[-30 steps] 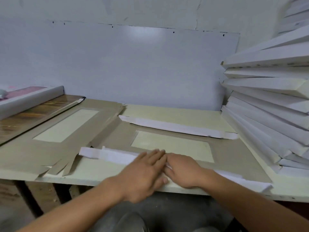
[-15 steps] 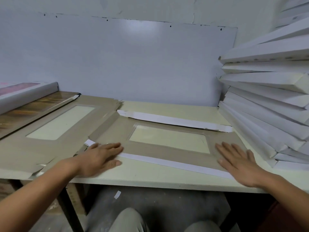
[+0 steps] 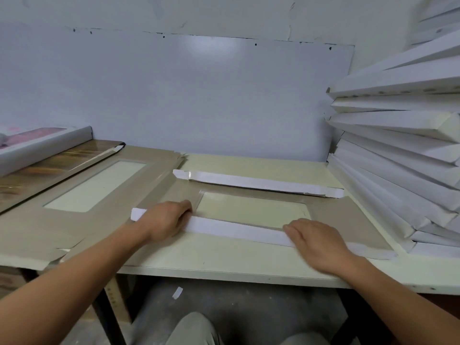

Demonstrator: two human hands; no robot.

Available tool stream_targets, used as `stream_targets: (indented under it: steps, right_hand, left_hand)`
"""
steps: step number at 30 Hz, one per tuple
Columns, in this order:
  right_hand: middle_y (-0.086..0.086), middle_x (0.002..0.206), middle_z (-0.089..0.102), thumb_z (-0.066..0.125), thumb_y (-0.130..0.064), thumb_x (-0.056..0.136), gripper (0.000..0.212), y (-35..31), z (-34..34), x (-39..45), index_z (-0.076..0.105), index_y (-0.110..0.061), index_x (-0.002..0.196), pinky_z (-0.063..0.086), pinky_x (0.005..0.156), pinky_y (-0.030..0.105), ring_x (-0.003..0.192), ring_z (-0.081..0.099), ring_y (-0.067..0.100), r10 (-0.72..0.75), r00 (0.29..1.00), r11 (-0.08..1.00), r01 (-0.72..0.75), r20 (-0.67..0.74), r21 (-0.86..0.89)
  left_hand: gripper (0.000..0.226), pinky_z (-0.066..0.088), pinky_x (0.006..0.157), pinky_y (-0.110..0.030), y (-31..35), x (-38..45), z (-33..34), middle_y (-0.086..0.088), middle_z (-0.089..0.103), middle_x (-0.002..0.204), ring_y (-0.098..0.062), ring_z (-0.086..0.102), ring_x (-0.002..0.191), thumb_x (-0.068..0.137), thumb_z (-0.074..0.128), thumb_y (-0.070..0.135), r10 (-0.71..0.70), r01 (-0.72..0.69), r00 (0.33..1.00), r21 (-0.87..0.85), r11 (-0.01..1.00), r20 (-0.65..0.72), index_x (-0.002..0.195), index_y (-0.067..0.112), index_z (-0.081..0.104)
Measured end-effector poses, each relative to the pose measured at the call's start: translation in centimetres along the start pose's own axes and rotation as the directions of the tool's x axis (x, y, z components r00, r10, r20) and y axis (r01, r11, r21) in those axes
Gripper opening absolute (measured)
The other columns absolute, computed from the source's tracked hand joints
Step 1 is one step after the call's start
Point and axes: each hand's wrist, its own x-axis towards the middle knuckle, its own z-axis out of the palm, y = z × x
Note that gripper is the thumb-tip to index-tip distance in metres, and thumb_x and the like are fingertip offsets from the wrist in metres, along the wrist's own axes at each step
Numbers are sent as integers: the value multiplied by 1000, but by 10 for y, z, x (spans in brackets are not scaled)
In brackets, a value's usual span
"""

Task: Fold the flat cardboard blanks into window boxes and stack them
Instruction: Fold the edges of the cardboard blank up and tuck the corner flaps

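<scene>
Head view: a flat cardboard blank (image 3: 348,220), brown side up with a rectangular window cut-out, lies at the centre of the bench (image 3: 224,267), near its front edge. Its near flap (image 3: 236,230) is folded up, white face showing, and its far flap (image 3: 258,183) is likewise raised. The left hand (image 3: 166,222) grips the near flap towards its left end, fingers curled over the top edge. The right hand (image 3: 316,240) rests on the same flap towards its right end, fingers loosely bent; both hands are well apart. A second blank (image 3: 29,227) lies flat at the bench's left side. Finished white boxes (image 3: 398,150) are stacked along the right edge.
</scene>
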Motion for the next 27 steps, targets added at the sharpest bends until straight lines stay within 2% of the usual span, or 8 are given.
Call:
stream_targets:
  steps: [5,8,11,15,20,22,24,27]
  right_hand:
    - [-9,75,50,21,-46,104,34,-44,14,20,45,-29,89,34,62,36,75,52,22,-36,998,999,38,52,-37]
    - [-4,124,50,24,-41,104,35,-71,29,34,44,-31,131,36,94,41,117,44,24,-92,988,996,91,122,14]
    - [-10,162,11,13,-53,103,53,-79,38,41,12,-39,153,3,117,57,149,4,21,-106,947,994,95,302,49]
    - [-20,162,-16,3,-70,95,62,-33,32,34,-10,-50,152,-18,115,60,148,-25,13,-52,916,998,37,398,45]
    - [-21,163,-5,14,-70,95,62,52,8,-1,1,-51,152,-5,120,51,151,-11,12,68,917,998,-69,393,-12]
    - [-18,150,28,17,-78,89,59,79,-10,-20,32,-51,139,21,116,41,142,22,13,34,957,999,-33,290,-9]
    - [-24,108,48,19,-88,81,53,99,-29,-36,48,-47,97,44,89,30,101,48,1,18,981,999,-10,194,-40]
    - [-11,72,50,26,-87,79,61,109,-40,-43,43,-28,73,39,61,23,66,49,7,-13,978,998,26,207,-63]
  left_hand:
    - [11,40,81,-38,31,18,27,-5,62,102,-29,57,90,95,38,17,-101,96,995,163,982,25,105,19,43]
    - [34,35,98,-43,60,26,48,-3,47,127,-27,43,119,102,33,32,-31,29,999,57,998,26,133,22,42]
    - [58,11,119,-47,81,30,60,6,15,162,-16,10,149,103,17,48,9,-8,975,-5,1000,223,156,26,11]
    - [72,-5,120,-47,45,26,51,12,-12,163,-8,-12,149,94,2,68,-103,82,938,79,994,330,156,32,-7]
    - [79,-10,118,-53,-10,12,29,13,-17,162,-12,-18,149,85,-2,79,-281,224,893,193,955,352,152,39,-15]
    - [75,-12,117,-55,-15,9,26,10,-15,163,-16,-18,149,87,-2,77,-309,246,901,230,942,305,152,41,-14]
    - [69,-11,115,-58,-10,7,26,4,-14,164,-22,-17,150,92,1,69,-319,256,930,300,919,184,153,40,-13]
    - [62,-1,117,-58,17,7,29,-4,-10,164,-28,-12,150,99,12,50,-250,248,967,352,902,-41,153,32,-14]
